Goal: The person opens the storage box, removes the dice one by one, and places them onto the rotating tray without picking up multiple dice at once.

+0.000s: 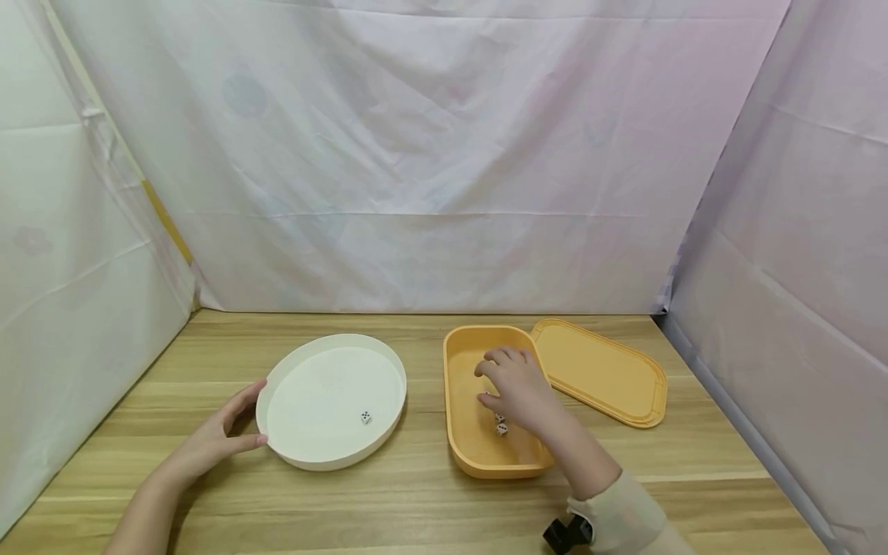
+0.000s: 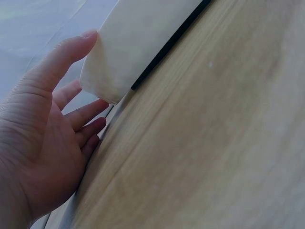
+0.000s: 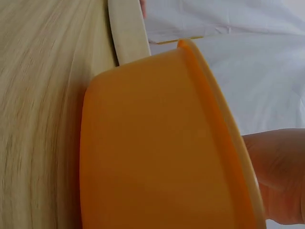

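On the left stands a round white tray (image 1: 333,401) with a low wall, and one white die (image 1: 365,417) lies inside it. My left hand (image 1: 215,435) touches the tray's outer left side, thumb and fingertips apart along the wall. In the left wrist view the thumb (image 2: 78,45) meets the tray wall (image 2: 128,47). Over the orange rectangular box (image 1: 466,447) my right hand (image 1: 520,389) reaches down, its fingers spread and loosely bent. Below its thumb lie white dice with black dots, one of them a die (image 1: 502,428) in plain sight; the hand partly hides others.
Behind and right of the box lies its flat orange lid (image 1: 603,370), next to the box rim. The wooden table (image 1: 416,509) is bounded by pale cloth curtains (image 1: 444,154) at the back and both sides. A black wrist camera (image 1: 567,533) sits by the right sleeve.
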### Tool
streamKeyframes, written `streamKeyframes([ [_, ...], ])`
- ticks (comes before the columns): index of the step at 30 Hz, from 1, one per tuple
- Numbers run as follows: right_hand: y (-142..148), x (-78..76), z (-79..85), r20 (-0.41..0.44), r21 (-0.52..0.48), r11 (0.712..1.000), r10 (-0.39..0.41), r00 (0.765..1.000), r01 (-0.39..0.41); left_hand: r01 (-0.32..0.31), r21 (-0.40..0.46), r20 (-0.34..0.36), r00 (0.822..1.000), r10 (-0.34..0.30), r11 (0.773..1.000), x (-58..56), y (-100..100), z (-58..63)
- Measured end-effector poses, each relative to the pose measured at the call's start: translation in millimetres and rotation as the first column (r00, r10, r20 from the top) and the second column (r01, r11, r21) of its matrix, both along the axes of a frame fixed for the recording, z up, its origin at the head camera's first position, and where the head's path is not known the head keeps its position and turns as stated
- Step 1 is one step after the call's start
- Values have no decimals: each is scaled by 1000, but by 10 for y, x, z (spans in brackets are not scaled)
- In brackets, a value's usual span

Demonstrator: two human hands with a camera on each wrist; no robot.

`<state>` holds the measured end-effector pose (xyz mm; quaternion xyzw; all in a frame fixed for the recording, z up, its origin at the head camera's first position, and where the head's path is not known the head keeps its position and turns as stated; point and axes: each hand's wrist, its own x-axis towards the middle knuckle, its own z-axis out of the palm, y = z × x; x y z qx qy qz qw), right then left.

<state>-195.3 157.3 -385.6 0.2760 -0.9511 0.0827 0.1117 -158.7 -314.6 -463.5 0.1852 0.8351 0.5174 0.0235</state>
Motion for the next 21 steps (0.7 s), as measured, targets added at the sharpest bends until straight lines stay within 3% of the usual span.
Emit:
streamKeyframes([
  [21,35,-119,-182,2,103,995,16,1000,-17,-10,-5,14,1000,10,1000,-8,3,-23],
])
